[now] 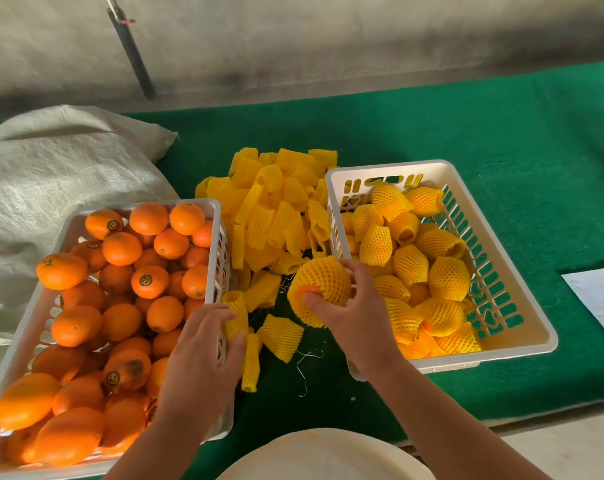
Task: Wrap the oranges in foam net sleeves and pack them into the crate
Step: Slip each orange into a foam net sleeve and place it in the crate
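Observation:
My right hand (pixel 354 313) grips an orange wrapped in a yellow foam net sleeve (pixel 323 282), held above the green table between the two crates. My left hand (pixel 203 358) pinches an empty yellow sleeve (pixel 234 315) beside the left crate's right wall. The left white crate (pixel 216 216) is full of bare oranges (pixel 120 289). In the right white crate (pixel 522 327) lie several wrapped oranges (pixel 432 268). A pile of loose sleeves (pixel 276 209) lies between the crates.
A grey woven sack (pixel 61 168) lies behind the left crate. Green felt (pixel 467 133) covers the table. A white paper (pixel 598 292) sits at the right edge, and a dark pole (pixel 131 53) leans on the wall. A white round object (pixel 321 455) is at the near edge.

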Demonstrator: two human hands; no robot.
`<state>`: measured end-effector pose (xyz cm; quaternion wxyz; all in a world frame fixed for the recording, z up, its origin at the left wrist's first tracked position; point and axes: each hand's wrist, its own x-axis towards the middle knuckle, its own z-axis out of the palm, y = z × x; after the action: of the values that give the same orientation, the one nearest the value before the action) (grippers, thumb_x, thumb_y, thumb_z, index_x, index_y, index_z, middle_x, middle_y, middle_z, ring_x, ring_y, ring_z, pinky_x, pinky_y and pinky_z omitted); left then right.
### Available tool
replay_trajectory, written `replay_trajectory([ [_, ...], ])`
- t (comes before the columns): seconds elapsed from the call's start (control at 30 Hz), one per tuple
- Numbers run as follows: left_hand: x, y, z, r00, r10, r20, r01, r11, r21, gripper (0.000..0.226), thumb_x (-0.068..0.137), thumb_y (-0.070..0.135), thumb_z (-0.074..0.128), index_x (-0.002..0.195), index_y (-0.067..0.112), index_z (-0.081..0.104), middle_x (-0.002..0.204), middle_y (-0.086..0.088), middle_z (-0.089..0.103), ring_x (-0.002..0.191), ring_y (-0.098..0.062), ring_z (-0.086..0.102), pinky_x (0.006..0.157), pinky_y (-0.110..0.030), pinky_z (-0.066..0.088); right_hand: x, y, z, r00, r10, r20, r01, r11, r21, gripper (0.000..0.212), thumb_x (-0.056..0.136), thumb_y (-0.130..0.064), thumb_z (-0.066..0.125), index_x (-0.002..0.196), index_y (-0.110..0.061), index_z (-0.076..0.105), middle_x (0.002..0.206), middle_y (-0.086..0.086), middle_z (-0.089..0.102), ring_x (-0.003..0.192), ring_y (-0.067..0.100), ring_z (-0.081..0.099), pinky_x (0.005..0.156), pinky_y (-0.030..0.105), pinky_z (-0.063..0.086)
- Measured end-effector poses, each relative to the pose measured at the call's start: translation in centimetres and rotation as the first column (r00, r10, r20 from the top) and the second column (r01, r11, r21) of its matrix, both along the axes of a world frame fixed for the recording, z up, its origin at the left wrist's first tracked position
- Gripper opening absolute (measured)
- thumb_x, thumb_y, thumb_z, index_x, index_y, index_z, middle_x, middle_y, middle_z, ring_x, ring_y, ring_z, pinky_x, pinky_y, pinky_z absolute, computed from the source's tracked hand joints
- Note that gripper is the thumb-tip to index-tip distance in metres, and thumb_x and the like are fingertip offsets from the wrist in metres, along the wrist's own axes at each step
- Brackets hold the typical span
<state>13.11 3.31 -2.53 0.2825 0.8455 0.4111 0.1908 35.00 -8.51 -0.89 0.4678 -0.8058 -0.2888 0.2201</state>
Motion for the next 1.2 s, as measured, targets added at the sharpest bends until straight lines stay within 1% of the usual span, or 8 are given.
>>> replay_trajectory([
  [0.07,-1.1,1.1,-1.2,0.994,0.027,-0.103,-0.016,0.994,0.105,0.036,0.093,0.054,0.057,0.126,0.04,0.052,0.141,0.022,0.041,0.133,-0.005,0.04,0.103,-0.041,0.049,2.1,-0.5,-0.3,0.997,-0.069,0.018,0.069,0.998,0.0,0.081,0.077,-0.066,0.08,0.143,-0.043,0.038,0.134,-0.018,0.047,0.118,0.012,0.053,0.086,0.031,0.06],
  [0.13,-2.1,1.8,-2.5,0.975,0.053,-0.214,-0.026,0.992,0.127,0.048,0.091,0.045,0.068,0.133,0.033,0.05,0.154,0.005,0.035,0.148,-0.021,0.031,0.11,-0.052,0.041,4.4,-0.9,-0.8,0.988,-0.145,0.06,0.146,0.989,-0.01,0.082,0.077,-0.066,0.08,0.143,-0.042,0.039,0.13,-0.017,0.048,0.115,0.012,0.053,0.084,0.029,0.057],
  [0.27,-3.1,1.3,-4.7,0.948,0.039,-0.315,-0.035,0.999,0.02,0.074,0.089,0.03,0.078,0.149,0.027,0.035,0.163,-0.003,0.02,0.154,-0.036,0.02,0.114,-0.065,0.037,8.9,-1.1,-2.9,0.965,-0.236,0.115,0.245,0.967,-0.074,0.085,0.078,-0.063,0.081,0.147,-0.033,0.041,0.142,-0.006,0.053,0.127,0.02,0.053,0.097,0.044,0.057],
  [0.5,-2.7,0.7,-4.9,0.966,0.068,-0.248,-0.082,0.996,-0.047,0.083,0.088,0.018,0.079,0.154,0.026,0.03,0.154,-0.003,0.036,0.146,-0.029,0.036,0.109,-0.056,0.047,13.1,0.6,-7.7,0.966,-0.157,0.203,0.207,0.946,-0.25,0.087,0.08,-0.05,0.085,0.15,-0.023,0.042,0.147,0.006,0.052,0.133,0.029,0.052,0.094,0.034,0.049],
  [0.77,-2.4,0.7,-4.6,0.971,0.083,-0.226,-0.095,0.994,-0.045,0.08,0.086,0.013,0.08,0.15,0.025,0.035,0.145,-0.001,0.048,0.136,-0.026,0.047,0.105,-0.053,0.051,13.5,2.4,-11.7,0.971,-0.035,0.237,0.137,0.892,-0.43,0.085,0.082,-0.045,0.085,0.15,-0.027,0.038,0.147,0.005,0.047,0.135,0.03,0.049,0.102,0.043,0.052],
  [0.9,-2.5,0.8,-4.8,0.97,0.097,-0.222,-0.107,0.994,-0.035,0.081,0.085,0.013,0.081,0.15,0.026,0.035,0.143,0.001,0.049,0.134,-0.025,0.049,0.103,-0.052,0.053,13.5,2.5,-12.4,0.966,0.012,0.258,0.114,0.877,-0.466,0.089,0.083,-0.047,0.084,0.153,-0.028,0.033,0.155,0.006,0.04,0.146,0.032,0.039,0.113,0.047,0.045],
  [1.07,-2.6,1.1,-5.3,0.971,0.093,-0.222,-0.103,0.994,-0.035,0.083,0.083,0.013,0.082,0.149,0.028,0.035,0.142,0.004,0.048,0.133,-0.023,0.05,0.099,-0.051,0.056,13.2,1.7,-11.9,0.982,0.076,0.174,0.021,0.867,-0.498,0.11,0.082,-0.057,0.082,0.164,-0.031,0.013,0.173,0.006,0.012,0.16,0.033,0.009,0.124,0.053,0.025],
  [1.2,-2.7,1.2,-5.6,0.971,0.094,-0.222,-0.103,0.994,-0.029,0.083,0.083,0.014,0.082,0.149,0.029,0.035,0.142,0.005,0.048,0.133,-0.023,0.051,0.098,-0.05,0.057,12.3,-0.3,-10.0,0.99,-0.006,0.142,0.062,0.918,-0.391,0.103,0.083,-0.056,0.081,0.162,-0.029,0.021,0.17,0.006,0.023,0.157,0.032,0.022,0.12,0.05,0.034],
])
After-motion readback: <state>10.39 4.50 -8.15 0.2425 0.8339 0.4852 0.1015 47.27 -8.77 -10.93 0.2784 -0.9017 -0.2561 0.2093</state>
